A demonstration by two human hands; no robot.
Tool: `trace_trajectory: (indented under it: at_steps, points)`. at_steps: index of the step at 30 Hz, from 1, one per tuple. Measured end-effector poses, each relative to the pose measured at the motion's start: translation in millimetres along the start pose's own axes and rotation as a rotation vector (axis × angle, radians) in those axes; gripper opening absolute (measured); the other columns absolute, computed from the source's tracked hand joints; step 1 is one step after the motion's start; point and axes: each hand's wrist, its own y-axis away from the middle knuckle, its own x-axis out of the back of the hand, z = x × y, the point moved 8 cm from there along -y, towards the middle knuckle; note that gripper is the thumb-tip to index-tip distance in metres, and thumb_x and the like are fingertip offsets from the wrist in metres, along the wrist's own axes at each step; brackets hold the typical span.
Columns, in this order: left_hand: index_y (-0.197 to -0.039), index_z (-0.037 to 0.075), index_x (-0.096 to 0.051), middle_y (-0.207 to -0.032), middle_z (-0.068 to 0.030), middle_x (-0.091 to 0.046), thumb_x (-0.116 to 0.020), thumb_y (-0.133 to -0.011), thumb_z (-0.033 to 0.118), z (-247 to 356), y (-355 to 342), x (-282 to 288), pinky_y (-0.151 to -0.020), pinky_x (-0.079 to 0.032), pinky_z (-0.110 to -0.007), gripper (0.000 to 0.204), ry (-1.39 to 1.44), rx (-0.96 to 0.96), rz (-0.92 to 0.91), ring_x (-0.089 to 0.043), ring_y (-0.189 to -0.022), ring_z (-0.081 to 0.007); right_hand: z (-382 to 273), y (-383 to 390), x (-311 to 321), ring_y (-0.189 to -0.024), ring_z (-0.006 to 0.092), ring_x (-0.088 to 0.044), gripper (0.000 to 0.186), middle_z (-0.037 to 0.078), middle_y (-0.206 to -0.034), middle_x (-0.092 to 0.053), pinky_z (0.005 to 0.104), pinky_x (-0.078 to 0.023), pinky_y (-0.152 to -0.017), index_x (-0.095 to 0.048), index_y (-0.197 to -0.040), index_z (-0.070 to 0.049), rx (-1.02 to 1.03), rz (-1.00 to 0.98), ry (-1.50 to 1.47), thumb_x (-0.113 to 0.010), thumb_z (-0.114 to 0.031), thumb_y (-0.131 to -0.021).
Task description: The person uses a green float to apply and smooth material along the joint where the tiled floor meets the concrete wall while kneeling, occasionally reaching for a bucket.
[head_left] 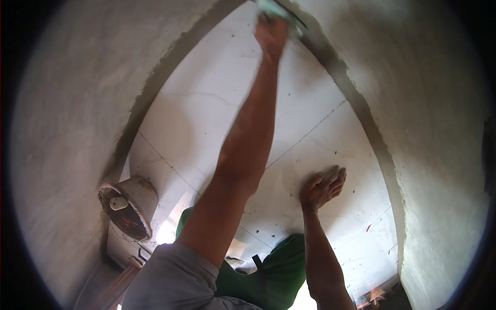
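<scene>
My left arm reaches far forward to the corner where two walls meet. There, my left hand is closed around a pale green plastering float, blurred by motion and partly cut off by the upper edge. Its flat side lies at the darker, damp-looking band along the foot of the right wall. My right hand rests on the white tiled floor, fingers spread, holding nothing.
Grey plastered walls rise on the left and right. A mortar-stained bucket with a pale round thing inside stands by the left wall. Dark crumbs dot the tiles. My green-trousered knees are below. Small coloured scraps lie at lower right.
</scene>
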Motion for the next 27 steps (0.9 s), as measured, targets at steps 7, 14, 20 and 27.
trace_trajectory:
  at_steps: [7, 14, 20, 27]
  points:
    - [-0.126, -0.006, -0.068, -0.115, -0.0360, -0.070, -0.062, -0.093, 0.016, 42.0, 53.8, -44.4, -0.103, -0.053, -0.056, 0.040, -0.163, -0.004, 0.157, -0.067, -0.116, -0.0508, 31.7, -9.8, 7.9, -0.155, 0.0459, -0.034, 0.067, 0.028, -0.167, -0.035, 0.0643, -0.027, -0.124, -0.039, -0.162, 0.000, 0.010, 0.016, 0.117, -0.039, -0.042, -0.110]
    - [-0.108, 0.001, -0.075, -0.099, -0.0279, -0.076, -0.066, -0.092, 0.029, -0.4, 14.6, -21.8, -0.084, -0.057, -0.055, 0.034, -0.174, -0.106, 0.104, -0.073, -0.096, -0.0480, 23.6, -8.7, 0.6, -0.157, 0.0447, -0.032, 0.068, 0.027, -0.168, -0.034, 0.0621, -0.026, -0.125, -0.038, -0.162, 0.000, 0.030, 0.016, 0.098, -0.039, -0.043, -0.109]
    - [-0.107, 0.001, -0.075, -0.098, -0.0289, -0.077, -0.062, -0.091, 0.025, 31.9, 27.1, -9.5, -0.082, -0.060, -0.056, 0.031, -0.231, -0.095, 0.360, -0.075, -0.095, -0.0487, 13.9, -4.3, 5.0, -0.155, 0.0457, -0.034, 0.067, 0.027, -0.167, -0.035, 0.0640, -0.029, -0.123, -0.037, -0.162, 0.001, 0.031, 0.021, 0.109, -0.037, -0.043, -0.110]
    - [-0.108, -0.006, -0.065, -0.097, -0.0303, -0.070, -0.065, -0.093, 0.021, 7.6, 51.5, -29.5, -0.082, -0.055, -0.057, 0.031, -0.152, -0.068, 0.164, -0.069, -0.094, -0.0491, 1.7, -1.1, -3.4, -0.155, 0.0468, -0.034, 0.070, 0.028, -0.167, -0.034, 0.0638, -0.029, -0.123, -0.037, -0.162, 0.000, 0.019, -0.006, 0.080, -0.036, -0.045, -0.110]
